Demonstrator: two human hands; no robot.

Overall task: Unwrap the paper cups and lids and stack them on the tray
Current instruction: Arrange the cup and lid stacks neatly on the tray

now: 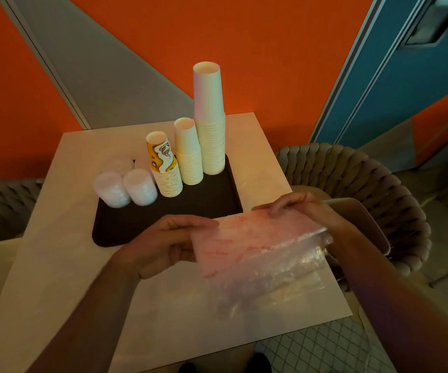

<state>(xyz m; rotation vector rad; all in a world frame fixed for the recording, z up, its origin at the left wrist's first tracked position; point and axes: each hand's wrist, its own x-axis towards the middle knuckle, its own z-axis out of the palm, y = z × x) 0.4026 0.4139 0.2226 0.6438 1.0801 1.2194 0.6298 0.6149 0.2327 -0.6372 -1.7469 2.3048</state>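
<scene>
While both hands hold a clear plastic wrapper (258, 254) with red print above the pale table (56, 265), the left hand (163, 246) pinches its edge at nine o'clock, thumb on top and fingers curled beneath, and the right hand (295, 205) grips the corner at one o'clock with bent fingers. The wrapper is blurred and hangs slack toward five o'clock; whether anything is inside I cannot tell. At eleven o'clock of the hands lies the dark tray (126, 227). On it, running from nine toward three o'clock, stand two lid stacks (126, 188), a third behind them, a printed cup stack (165, 168), a cream cup stack (189, 152) and a tall white cup stack (209, 119). A woven chair (365, 184) sits at three o'clock.
</scene>
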